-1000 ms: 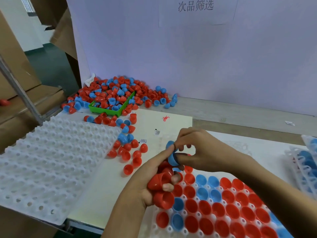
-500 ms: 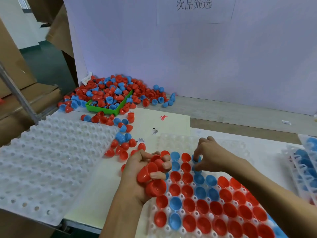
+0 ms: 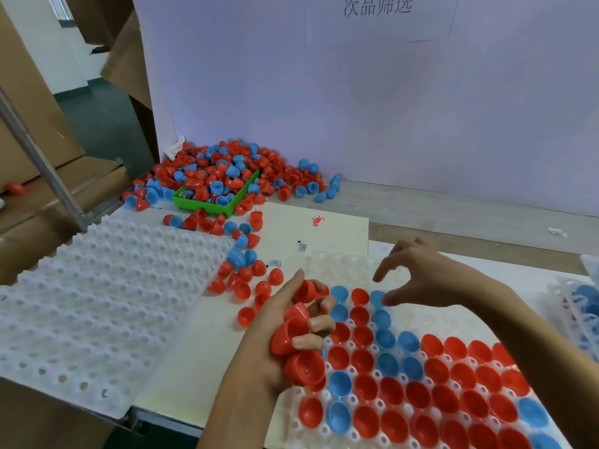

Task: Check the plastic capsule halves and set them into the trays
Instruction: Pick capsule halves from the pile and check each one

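Capsule halves, red and blue, sit open side up in the pockets of a white tray on the bench. The left hand hovers at the tray's left edge, palm turned in, its grip curled around a clutch of red halves. The right hand hangs over the tray's far rows, fingers spread and loosely bent, grip apart and holding nothing, thumb tip near a blue half. An empty white tray lies to the left; loose halves lie between them, and a green bin stands heaped beyond.
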